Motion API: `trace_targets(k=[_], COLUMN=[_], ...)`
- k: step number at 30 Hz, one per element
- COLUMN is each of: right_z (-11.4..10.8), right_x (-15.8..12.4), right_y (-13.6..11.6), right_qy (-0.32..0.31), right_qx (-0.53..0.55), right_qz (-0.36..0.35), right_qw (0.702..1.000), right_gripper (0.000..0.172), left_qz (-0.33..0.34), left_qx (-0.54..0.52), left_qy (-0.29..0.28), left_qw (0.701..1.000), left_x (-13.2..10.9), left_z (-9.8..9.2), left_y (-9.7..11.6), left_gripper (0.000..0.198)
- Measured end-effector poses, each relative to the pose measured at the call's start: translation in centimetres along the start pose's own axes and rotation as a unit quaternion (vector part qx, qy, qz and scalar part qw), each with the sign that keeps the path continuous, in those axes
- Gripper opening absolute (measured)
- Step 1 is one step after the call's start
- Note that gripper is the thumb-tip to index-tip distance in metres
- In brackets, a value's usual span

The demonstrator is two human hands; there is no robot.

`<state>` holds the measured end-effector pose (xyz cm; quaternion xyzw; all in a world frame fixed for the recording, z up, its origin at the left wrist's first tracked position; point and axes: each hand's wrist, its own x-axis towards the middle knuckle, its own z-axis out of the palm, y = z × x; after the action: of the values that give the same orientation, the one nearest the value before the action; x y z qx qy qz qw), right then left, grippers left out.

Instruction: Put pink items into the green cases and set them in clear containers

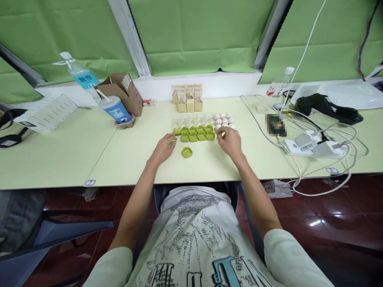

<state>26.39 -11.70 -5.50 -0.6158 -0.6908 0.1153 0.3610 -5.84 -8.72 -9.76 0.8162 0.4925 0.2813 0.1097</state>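
Note:
My left hand [164, 147] rests on the pale table with its fingers curled, close to the left end of a row of small green trays [197, 135]. One loose green tray [187, 152] lies just in front, between my hands. My right hand [229, 140] has its fingers pinched together at the right end of the green row, beside a cluster of pink eggs [224, 120]. What the fingers pinch is too small to make out. Clear lids or cups with yellow-green contents [193, 122] stand behind the green trays. Small tan cardboard boxes [188, 98] are stacked further back.
A blue-lidded cup [115, 109], a water bottle [81, 75] and an open cardboard box [125, 91] stand at the left, with a white box [46, 113] beyond. At the right lie a clear bottle [277, 88], white cables and chargers [314, 145], and a black device [326, 105].

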Motion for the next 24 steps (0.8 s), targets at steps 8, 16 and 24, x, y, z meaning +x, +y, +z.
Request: trace_targets(k=[8, 16, 24], right_z=[-2.9, -1.6, -2.0], right_x=[-0.7, -0.3, -0.1], right_y=[1.4, 1.8, 2.3], right_qy=[-0.219, -0.205, -0.199], right_qx=[-0.262, -0.270, -0.276], right_qz=[0.117, 0.098, 0.091], right_qw=[0.933, 0.936, 0.936], right_gripper=[0.026, 0.035, 0.031], left_qz=[0.014, 0.044, 0.099], left_qx=[0.021, 0.019, 0.054], left_qy=[0.010, -0.143, -0.123], left_qw=[1.000, 0.989, 0.986], left_x=[0.2, -1.0, -1.2], left_z=[-0.5, -1.0, 1.1], left_y=[1.0, 4.7, 5.7], left_gripper=[0.024, 0.045, 0.042])
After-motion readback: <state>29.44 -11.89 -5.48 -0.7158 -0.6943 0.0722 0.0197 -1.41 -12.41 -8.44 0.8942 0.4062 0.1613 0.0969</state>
